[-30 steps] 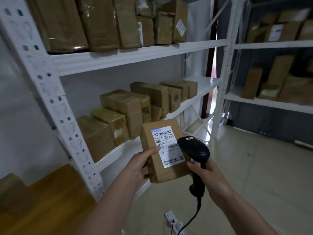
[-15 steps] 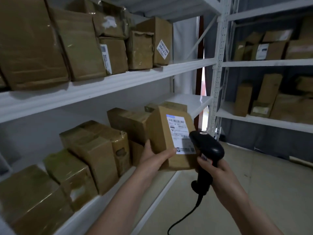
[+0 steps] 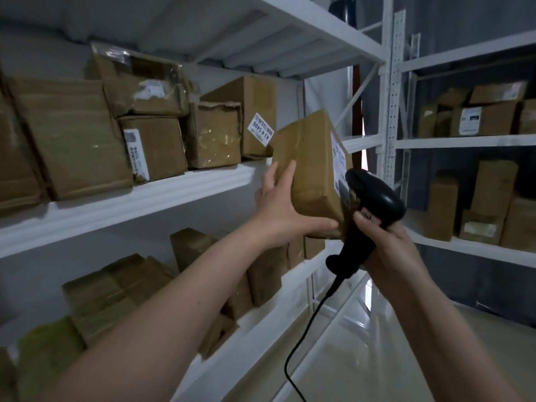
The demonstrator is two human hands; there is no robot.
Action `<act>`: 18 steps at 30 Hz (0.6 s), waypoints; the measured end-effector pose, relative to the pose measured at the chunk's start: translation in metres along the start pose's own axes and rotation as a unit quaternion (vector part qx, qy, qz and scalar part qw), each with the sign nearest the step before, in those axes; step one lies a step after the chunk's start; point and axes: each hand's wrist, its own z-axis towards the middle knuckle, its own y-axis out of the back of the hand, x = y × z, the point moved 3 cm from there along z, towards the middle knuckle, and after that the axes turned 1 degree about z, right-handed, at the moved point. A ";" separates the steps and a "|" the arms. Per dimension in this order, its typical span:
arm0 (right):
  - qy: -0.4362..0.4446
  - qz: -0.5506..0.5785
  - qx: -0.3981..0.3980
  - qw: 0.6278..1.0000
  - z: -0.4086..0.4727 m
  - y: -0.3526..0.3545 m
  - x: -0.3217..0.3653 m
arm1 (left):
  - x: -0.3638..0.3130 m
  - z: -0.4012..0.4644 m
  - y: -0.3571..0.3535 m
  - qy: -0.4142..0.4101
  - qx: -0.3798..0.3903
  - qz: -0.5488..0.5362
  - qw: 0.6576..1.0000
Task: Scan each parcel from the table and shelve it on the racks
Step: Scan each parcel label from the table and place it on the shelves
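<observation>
The white rack point(image 3: 179, 195) fills the left side, w/ a second rack point(image 3: 464, 140) to the right; both carry brown cartons. On the near rack's upper shelf the row ends w/ a tall box point(image 3: 246, 111) bearing a sideways label, and bare shelf board shows just right of it.

The parcel point(image 3: 311, 172) is held in the air in front of that shelf edge, just right of the tall box, tilted, not yet on any board. It's a taped brown carton w/ a white label on its right face. Judging by how one hand carries it, it's prob. light. Edges look square and stiff, so it should keep its shape. The tape looks a bit glossy, so it may be slick; a hold across the bottom corner and a side face, as now, seems safest. Contents unknown, so fragility can't be told.

The scanner point(image 3: 374, 204) sits beside the parcel's label face, black, w/ a cord hanging down.

Left hand point(image 3: 280, 210): spread wide, fingers up the parcel's near side, thumb under the bottom edge, clasping it from below and behind. Right hand point(image 3: 385, 242): wrapped tight around the scanner handle, one finger near the trigger; whether it also touches the parcel can't be told.
</observation>
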 end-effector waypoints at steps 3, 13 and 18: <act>0.007 0.029 0.045 0.999 0.048 0.008 0.016 | -0.024 0.042 0.002 -0.032 -0.045 0.066 0.996; 0.040 0.056 0.120 0.990 0.181 0.025 0.096 | -0.092 0.162 0.027 -0.062 -0.205 0.089 0.973; 0.031 0.082 0.137 0.987 0.207 0.034 0.106 | -0.116 0.190 0.025 -0.096 -0.244 0.157 0.952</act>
